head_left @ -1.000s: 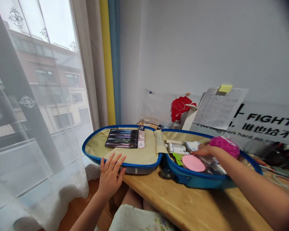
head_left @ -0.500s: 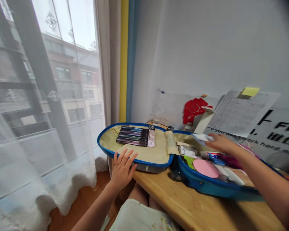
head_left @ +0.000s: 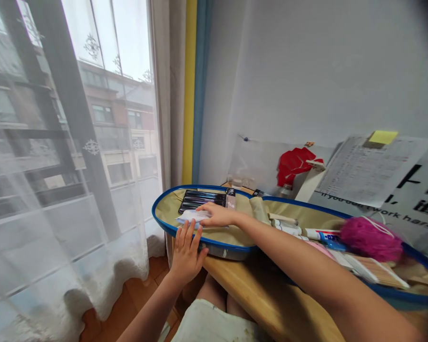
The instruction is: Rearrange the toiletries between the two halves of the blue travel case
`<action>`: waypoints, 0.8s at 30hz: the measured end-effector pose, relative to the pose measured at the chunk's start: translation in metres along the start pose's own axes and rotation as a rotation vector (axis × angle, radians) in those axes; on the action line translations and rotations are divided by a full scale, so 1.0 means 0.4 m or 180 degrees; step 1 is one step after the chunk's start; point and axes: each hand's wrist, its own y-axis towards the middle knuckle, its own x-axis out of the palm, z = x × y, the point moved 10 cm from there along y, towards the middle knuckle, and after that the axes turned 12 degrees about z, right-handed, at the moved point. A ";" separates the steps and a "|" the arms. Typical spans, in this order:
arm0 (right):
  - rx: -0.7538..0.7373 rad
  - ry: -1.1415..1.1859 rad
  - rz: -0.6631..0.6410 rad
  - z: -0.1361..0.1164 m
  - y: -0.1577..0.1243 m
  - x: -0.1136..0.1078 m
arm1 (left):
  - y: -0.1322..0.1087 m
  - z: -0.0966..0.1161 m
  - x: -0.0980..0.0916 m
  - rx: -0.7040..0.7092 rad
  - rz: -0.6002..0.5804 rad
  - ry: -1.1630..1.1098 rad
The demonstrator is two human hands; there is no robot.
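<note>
A blue case (head_left: 164, 225) with tan lining lies open on a wooden desk (head_left: 257, 297). My left hand (head_left: 187, 251) rests open against the near rim of its left half, fingers stretched up. My right hand (head_left: 219, 214) reaches across into that left half and presses a small white packet (head_left: 190, 217) onto the lining. Just behind the packet lies a black pack of pens (head_left: 203, 200). The right half holds white tubes (head_left: 288, 228), a toothpaste tube (head_left: 323, 234), a pink mesh sponge (head_left: 371, 237) and flat cards, partly hidden by my right arm.
A window with a sheer white curtain (head_left: 74, 190) fills the left. Yellow and blue drapes (head_left: 192, 90) hang in the corner. On the wall behind the desk are a red paper cutout (head_left: 294, 164), a printed sheet (head_left: 371, 168) with a yellow note, and a lettered banner.
My right hand lifted the white packet out of the case's right half and carried it left into the left half. The view turned right. My left hand stayed on the rim.
</note>
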 end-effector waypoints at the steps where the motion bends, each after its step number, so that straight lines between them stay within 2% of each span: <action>1: -0.0069 0.0101 -0.0088 -0.007 0.010 0.024 | -0.002 -0.003 0.002 -0.0019 -0.0005 -0.0003; 4: -0.0289 0.0427 -0.0464 -0.023 0.017 0.082 | -0.003 -0.012 0.004 -0.0050 -0.0006 0.0010; 7: -0.0395 0.0562 -0.0706 -0.032 0.009 0.112 | 0.000 -0.028 0.001 -0.0136 0.0017 0.0051; 10: -0.0317 0.0403 -0.0611 -0.028 0.004 0.104 | 0.002 -0.041 -0.005 -0.0217 0.0060 0.0040; 12: -0.0174 0.0267 -0.0415 -0.010 0.001 0.070 | 0.001 -0.045 -0.006 -0.0241 0.0065 0.0027; 15: 0.0200 -0.0028 0.0066 0.066 -0.025 -0.040 | -0.004 -0.048 -0.003 -0.0278 0.0037 0.0059; 18: 0.0871 -0.0567 0.0658 0.212 -0.118 -0.218 | -0.006 -0.049 -0.001 -0.0289 0.0041 0.0065; 20: 0.1440 -0.0998 0.1023 0.328 -0.229 -0.349 | -0.005 -0.049 -0.002 -0.0278 0.0058 0.0039; 22: 0.2145 -0.1436 0.1324 0.445 -0.376 -0.466 | -0.003 -0.048 -0.005 -0.0268 0.0084 0.0008; 24: 0.3362 -0.2168 0.1465 0.564 -0.569 -0.565 | -0.001 -0.048 -0.006 -0.0266 0.0096 -0.0003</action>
